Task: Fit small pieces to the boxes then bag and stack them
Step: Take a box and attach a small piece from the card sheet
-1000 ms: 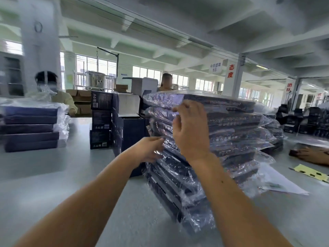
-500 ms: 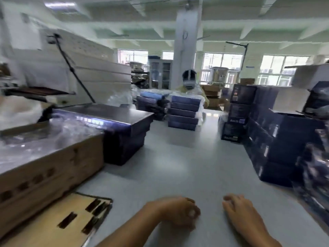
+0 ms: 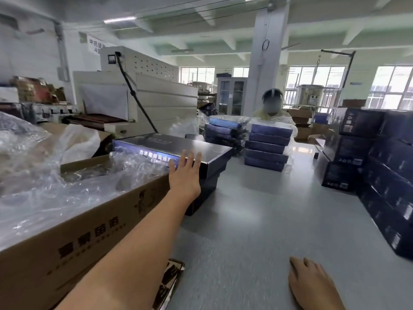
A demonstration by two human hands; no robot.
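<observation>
While a brown carton [image 3: 89,220] of clear plastic fills the left, the left hand [image 3: 185,173] extends beside it, fingers straight and holding nothing, at the near edge of the top dark box [image 3: 178,146]. Bagged boxes [image 3: 268,148] stand beyond on the grey table [image 3: 257,220]. The right hand [image 3: 312,285] lies flat and empty at lower right.

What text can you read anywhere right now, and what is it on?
"中药提", rest hidden: wall sign.
White characters, too blurred to read: dark box front edge.
Four large characters, too blurred to read: cardboard carton side.
Labels too small to read: stacked boxes at right.
</observation>
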